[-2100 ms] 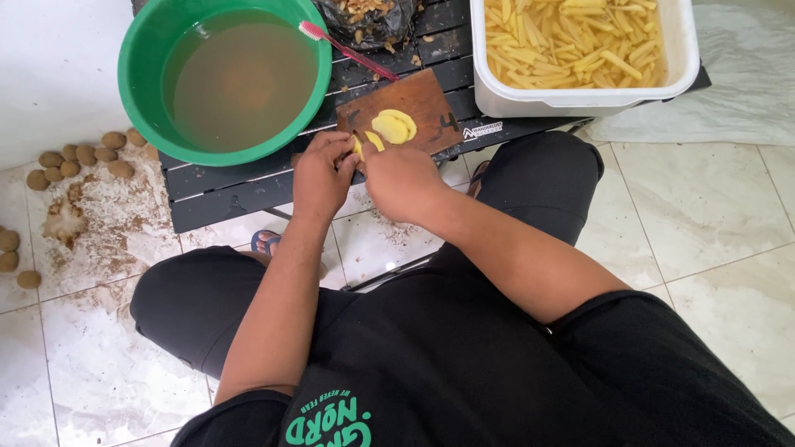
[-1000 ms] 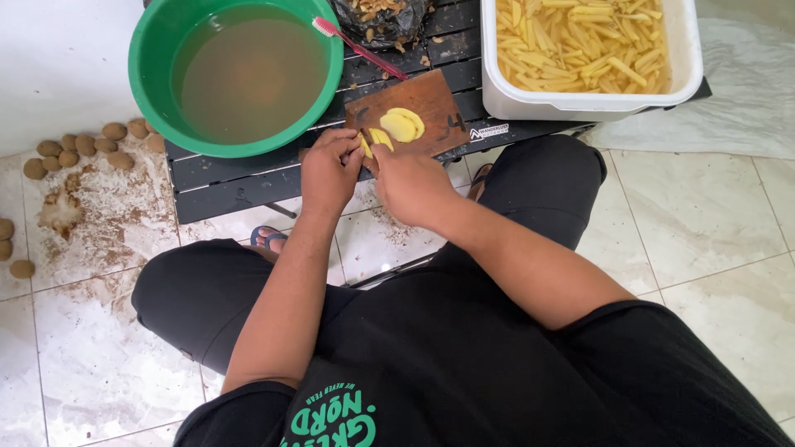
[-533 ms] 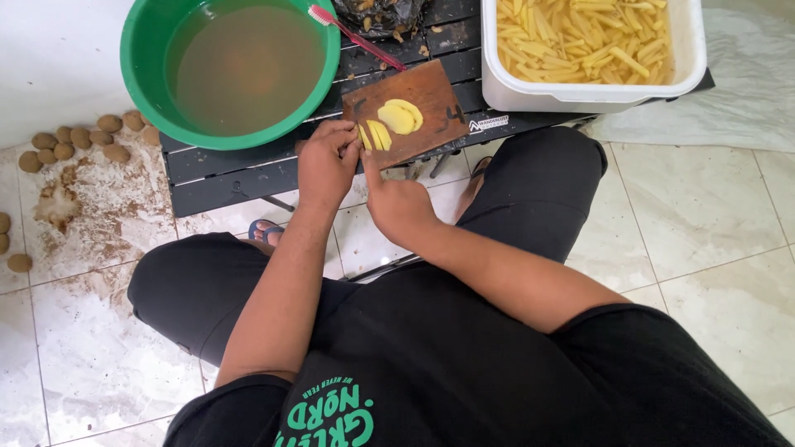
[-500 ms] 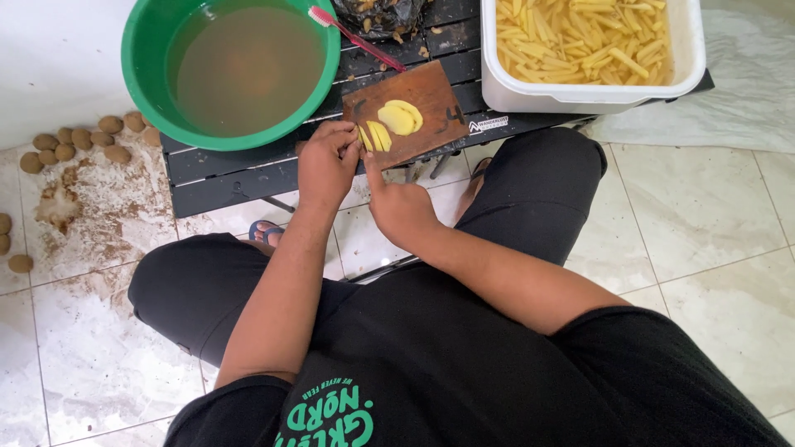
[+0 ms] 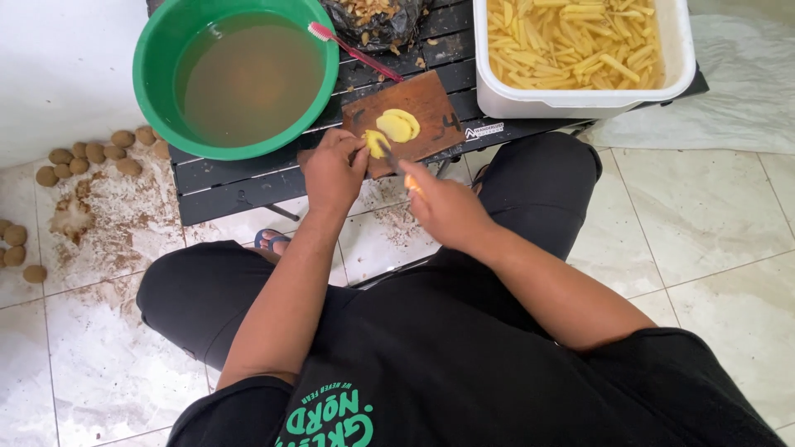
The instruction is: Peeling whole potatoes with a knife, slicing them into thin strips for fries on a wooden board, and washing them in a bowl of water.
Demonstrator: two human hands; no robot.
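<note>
While you sit low over the tiled floor [image 5: 712, 207], your right hand [image 5: 443, 207] is closed round a knife [image 5: 391, 159], its blade slanting toward the board. Your left hand [image 5: 333, 170] pinches a stack of potato slices [image 5: 377, 142] at the near edge of the wooden cutting board [image 5: 431, 99]. Wet and slick, stiff but snappable: hold them by the sides, fingertips tucked. More slices [image 5: 399, 124] lie just beyond. Further along the bench [image 5: 240, 178]: green basin [image 5: 157, 50], white tub [image 5: 580, 101] of cut sticks.

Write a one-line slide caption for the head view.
Left hand steadies potato slices on a wooden board; right hand holds a knife.
</note>
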